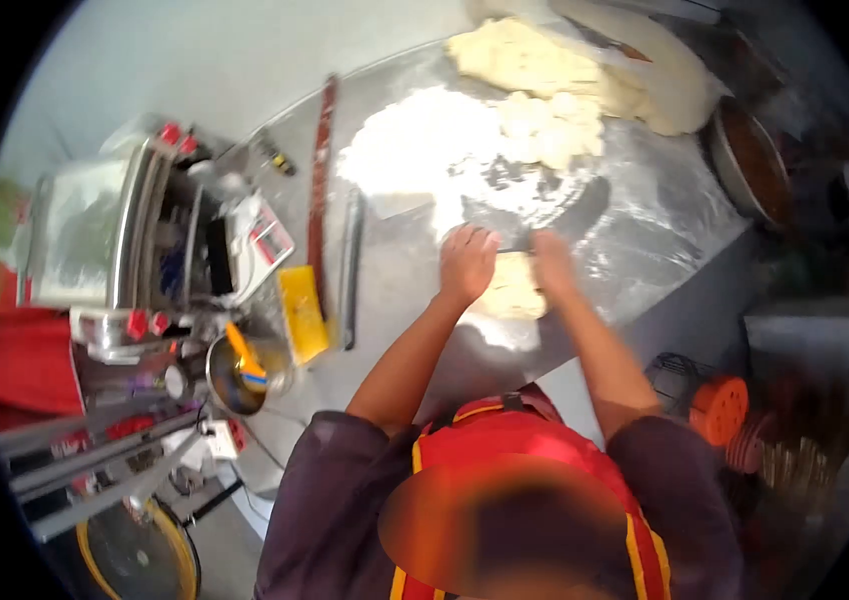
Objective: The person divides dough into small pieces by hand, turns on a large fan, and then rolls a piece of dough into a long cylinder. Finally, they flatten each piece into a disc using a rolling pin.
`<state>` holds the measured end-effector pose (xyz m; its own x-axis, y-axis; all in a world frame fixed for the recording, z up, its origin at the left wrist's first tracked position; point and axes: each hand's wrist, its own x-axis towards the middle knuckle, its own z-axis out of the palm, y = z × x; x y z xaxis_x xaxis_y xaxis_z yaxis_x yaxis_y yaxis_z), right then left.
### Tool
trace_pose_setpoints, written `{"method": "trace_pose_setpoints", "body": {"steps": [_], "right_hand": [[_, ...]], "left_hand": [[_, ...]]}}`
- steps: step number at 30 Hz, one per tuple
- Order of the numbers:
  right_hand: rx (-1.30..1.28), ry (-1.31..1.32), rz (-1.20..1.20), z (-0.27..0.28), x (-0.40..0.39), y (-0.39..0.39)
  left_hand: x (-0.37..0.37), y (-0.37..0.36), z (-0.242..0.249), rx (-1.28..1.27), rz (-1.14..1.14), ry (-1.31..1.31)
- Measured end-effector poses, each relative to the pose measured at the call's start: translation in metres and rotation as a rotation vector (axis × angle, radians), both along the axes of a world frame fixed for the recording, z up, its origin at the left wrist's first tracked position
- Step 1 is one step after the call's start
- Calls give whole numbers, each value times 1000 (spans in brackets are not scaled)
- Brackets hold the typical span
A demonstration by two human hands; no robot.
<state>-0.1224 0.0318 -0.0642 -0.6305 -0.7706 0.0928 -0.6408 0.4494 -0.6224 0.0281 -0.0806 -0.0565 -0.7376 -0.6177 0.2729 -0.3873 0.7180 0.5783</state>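
Observation:
A flattened piece of pale dough (pixel 511 288) lies on the metal table near its front edge. At its left far corner is my left hand (pixel 469 262), fingers curled down. My right hand (pixel 552 264), smeared by motion, is closed at the dough's right far corner. Between the two hands runs a thin dark edge along the far side of the dough; what it belongs to is mostly hidden. Beyond the hands, white flour (pixel 425 135) is spread in bright light, beside several small dough lumps (pixel 550 130) and a large dough mass (pixel 525 60).
Left of my hands lie a grey rod (pixel 352 270), a long reddish-brown stick (pixel 321 180) and a yellow block (pixel 304 314). A pot (pixel 225 385) holds an orange-handled tool (pixel 243 350). At the right edge stands a metal bowl (pixel 750 165) with brown contents, and below, an orange stool (pixel 720 410).

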Motion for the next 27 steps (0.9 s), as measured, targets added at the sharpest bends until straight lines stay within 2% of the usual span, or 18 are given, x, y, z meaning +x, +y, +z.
{"method": "trace_pose_setpoints", "body": {"steps": [1,2,3,4,5,6,8,14,18,21,22,23,24,25,26,27], "right_hand": [[184,292,82,-32,10,-3],[251,219,41,-32,29,-4],[7,159,24,-20,52,9],[-6,-11,12,15,70,25],[-198,97,117,6,78,46],[-194,132,78,15,92,61],[-292,376,132,21,100,83],[-44,157,-42,29,44,29],[27,294,-76,21,6,4],[-60,416,-158,4,-8,-10],[-81,435,-182,1,-7,-11],[67,254,-44,4,-8,-7],[64,47,-27,21,-5,1],[62,-159,-10,53,1,12],[66,-371,11,73,7,22],[-170,-220,-60,75,29,32]], "left_hand": [[-5,6,-14,-79,-57,-76],[-12,14,-23,-163,-125,-142],[-8,28,-6,-105,-113,-19],[5,45,16,-40,-100,97],[17,61,19,-107,-73,46],[36,72,-10,-268,-96,189],[53,95,-5,-250,-87,14],[-19,60,2,-34,45,-215],[-58,38,5,-124,104,-180],[-69,22,2,-254,85,-98],[-61,17,-5,-109,24,-173],[-57,7,-11,32,-39,-243],[-58,-3,-11,166,-110,-308],[-49,2,20,347,-20,-248],[-40,16,34,253,-34,-155],[-28,35,42,163,-43,-63]]}}
